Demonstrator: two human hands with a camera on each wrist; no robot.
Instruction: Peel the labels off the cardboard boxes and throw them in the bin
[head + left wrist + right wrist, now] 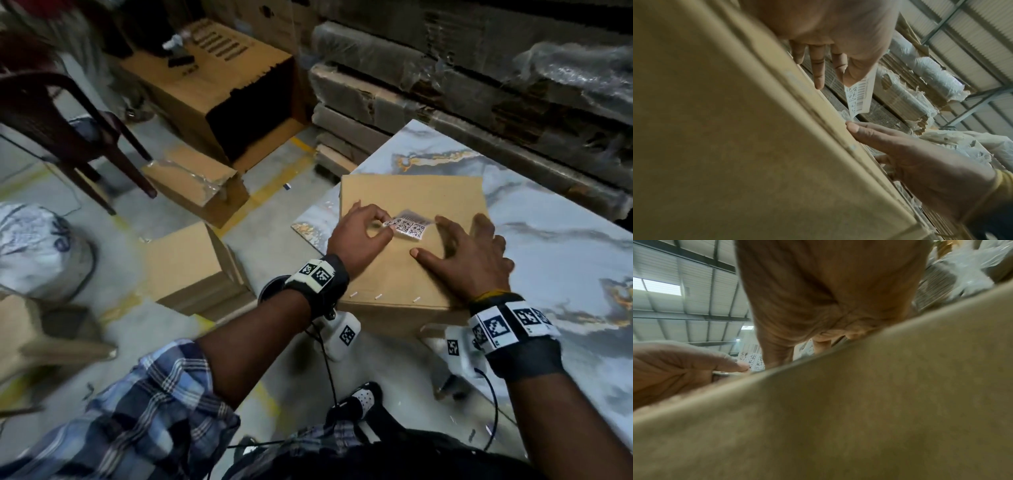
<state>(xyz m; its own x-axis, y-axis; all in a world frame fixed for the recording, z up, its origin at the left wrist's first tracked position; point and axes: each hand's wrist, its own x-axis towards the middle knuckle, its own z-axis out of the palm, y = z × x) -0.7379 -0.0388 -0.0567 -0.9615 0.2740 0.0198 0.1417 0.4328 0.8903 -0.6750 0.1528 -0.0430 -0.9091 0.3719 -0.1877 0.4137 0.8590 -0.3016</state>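
A flat cardboard box (404, 274) lies on the marbled table (555, 260). A white label (409, 228) printed with codes and a barcode is partly lifted off the box top. My left hand (356, 236) pinches the label's left end between thumb and forefinger. In the left wrist view the label (858, 95) stands up from the box (735, 129), its lower end still stuck. My right hand (469, 257) lies flat on the box just right of the label with its fingers spread. In the right wrist view the box (859, 410) fills the lower frame under the palm.
Several cardboard boxes (198, 263) sit on the floor left of the table, one taller and open (219, 89). A dark plastic chair (51, 113) stands at the far left. Wrapped cardboard stacks (479, 78) line the back. A white sack (41, 246) lies left.
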